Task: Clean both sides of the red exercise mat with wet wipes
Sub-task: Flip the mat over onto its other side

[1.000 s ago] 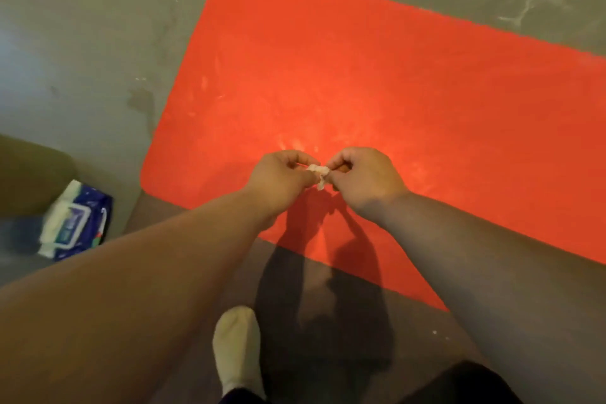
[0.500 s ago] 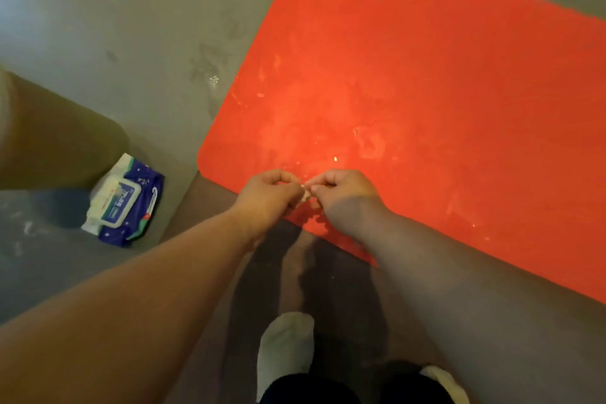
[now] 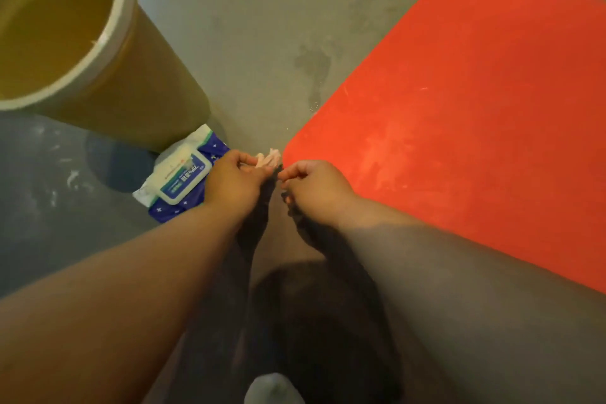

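The red exercise mat (image 3: 465, 115) lies flat on the grey floor and fills the right half of the head view. A crumpled, pinkish used wipe (image 3: 269, 159) is pinched in the fingertips of my left hand (image 3: 234, 184), just off the mat's near-left corner. My right hand (image 3: 314, 188) hovers close beside it with curled fingers, a small gap apart from the wipe. Partly under my left hand lies a blue and white pack of wet wipes (image 3: 178, 179) with its lid closed.
A tall brown bin with a white rim (image 3: 108, 43) stands at the upper left, right behind the wipes pack. The floor is bare grey concrete with pale smudges. My socked foot (image 3: 272, 389) shows at the bottom edge.
The view has swung left, away from the mat toward the bin and the wipes pack. Both hands held the wipe together before; now only my left hand pinches it and my right has come off.
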Available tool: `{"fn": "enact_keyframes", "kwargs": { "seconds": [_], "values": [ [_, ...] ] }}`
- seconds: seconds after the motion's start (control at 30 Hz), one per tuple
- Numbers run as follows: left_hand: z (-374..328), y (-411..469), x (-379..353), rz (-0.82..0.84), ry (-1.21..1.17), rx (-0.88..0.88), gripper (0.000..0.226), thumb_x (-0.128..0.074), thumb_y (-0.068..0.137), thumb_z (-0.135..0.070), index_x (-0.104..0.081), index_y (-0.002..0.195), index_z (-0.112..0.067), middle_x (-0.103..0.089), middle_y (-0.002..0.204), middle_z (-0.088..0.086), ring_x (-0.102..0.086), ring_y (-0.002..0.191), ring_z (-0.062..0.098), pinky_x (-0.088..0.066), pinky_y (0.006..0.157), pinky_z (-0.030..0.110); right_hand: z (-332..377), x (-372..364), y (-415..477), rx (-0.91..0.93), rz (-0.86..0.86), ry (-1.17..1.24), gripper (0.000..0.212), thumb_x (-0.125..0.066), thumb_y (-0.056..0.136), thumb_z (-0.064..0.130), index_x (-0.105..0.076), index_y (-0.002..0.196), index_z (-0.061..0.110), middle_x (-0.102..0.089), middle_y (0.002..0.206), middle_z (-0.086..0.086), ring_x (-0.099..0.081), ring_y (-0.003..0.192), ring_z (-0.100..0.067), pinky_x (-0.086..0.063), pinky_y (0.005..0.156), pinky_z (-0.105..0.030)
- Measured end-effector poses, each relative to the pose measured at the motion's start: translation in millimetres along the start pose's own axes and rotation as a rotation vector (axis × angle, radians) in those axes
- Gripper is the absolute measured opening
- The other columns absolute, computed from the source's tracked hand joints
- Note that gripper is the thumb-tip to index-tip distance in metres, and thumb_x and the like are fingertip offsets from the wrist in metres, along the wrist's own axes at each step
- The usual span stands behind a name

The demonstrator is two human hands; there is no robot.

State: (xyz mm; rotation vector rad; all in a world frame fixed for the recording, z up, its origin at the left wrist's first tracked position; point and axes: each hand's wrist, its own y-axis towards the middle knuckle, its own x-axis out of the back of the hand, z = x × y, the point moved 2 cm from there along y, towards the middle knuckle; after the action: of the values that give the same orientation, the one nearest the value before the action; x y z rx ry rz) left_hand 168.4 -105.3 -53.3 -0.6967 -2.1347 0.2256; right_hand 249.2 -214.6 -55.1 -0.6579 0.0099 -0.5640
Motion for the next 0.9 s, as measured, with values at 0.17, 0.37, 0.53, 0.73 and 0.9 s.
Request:
{"fn": "enact_keyframes", "kwargs": {
  "seconds": [0.17, 0.37, 0.53, 0.73, 0.9],
  "values": [
    [21.1, 21.1, 5.9, -0.032, -0.071, 0.068, 0.035, -0.065, 0.09, -0.025, -0.057, 0.123, -0.021, -0.068, 0.108, -0.003, -0.062, 0.099, 0.016, -0.049, 0.088, 0.035, 8.6, 8.4, 23.2, 0.003, 0.013, -0.177, 0.025, -0.053, 0.087, 0.011, -0.055, 0.071, 0.031, -0.068, 0.097, -0.004, -0.064, 0.093, -0.023, -0.053, 0.087, -0.034],
    [59.6, 14.7, 12.8, -0.048, 0.174, 0.046, 0.016, -0.055, 0.096, -0.026, -0.064, 0.109, -0.022, -0.065, 0.105, 0.0, -0.058, 0.096, 0.017, -0.047, 0.083, 0.033, -6.7, -11.7, 35.0, 0.031, 0.118, -0.348, 0.017, -0.065, 0.077, 0.007, -0.059, 0.077, 0.023, -0.069, 0.1, -0.006, -0.067, 0.093, -0.028, -0.053, 0.082, -0.035],
    [88.1, 7.0, -2.6, -0.032, 0.553, -0.274, 0.034, -0.051, 0.097, -0.03, -0.054, 0.128, -0.02, -0.048, 0.125, 0.006, -0.046, 0.11, 0.022, -0.037, 0.09, 0.031, -18.2, -19.4, 46.1, 0.329, 0.132, -0.886, 0.047, -0.073, 0.072, 0.018, -0.061, 0.117, 0.02, -0.051, 0.119, -0.004, -0.047, 0.108, -0.026, -0.035, 0.081, -0.023],
    [113.7, 10.5, -16.5, -0.107, 0.702, -0.434, 0.037, -0.047, 0.095, -0.032, -0.055, 0.126, -0.014, -0.049, 0.123, 0.01, -0.045, 0.11, 0.027, -0.038, 0.094, 0.043, -27.4, -12.3, 65.6, 0.421, 0.146, -0.78, 0.052, -0.082, 0.06, 0.018, -0.064, 0.108, 0.022, -0.05, 0.115, -0.001, -0.047, 0.106, -0.024, -0.03, 0.078, -0.021],
    [118.7, 13.4, -14.1, -0.123, 0.662, -0.482, 0.043, -0.037, 0.093, -0.035, -0.057, 0.121, -0.01, -0.05, 0.121, 0.014, -0.045, 0.108, 0.029, -0.04, 0.089, 0.044, -22.3, -28.3, 69.2, 0.391, 0.113, -0.794, 0.04, -0.066, 0.071, 0.013, -0.06, 0.107, 0.027, -0.049, 0.121, -0.001, -0.045, 0.109, -0.027, -0.041, 0.092, -0.031]
  ]
}}
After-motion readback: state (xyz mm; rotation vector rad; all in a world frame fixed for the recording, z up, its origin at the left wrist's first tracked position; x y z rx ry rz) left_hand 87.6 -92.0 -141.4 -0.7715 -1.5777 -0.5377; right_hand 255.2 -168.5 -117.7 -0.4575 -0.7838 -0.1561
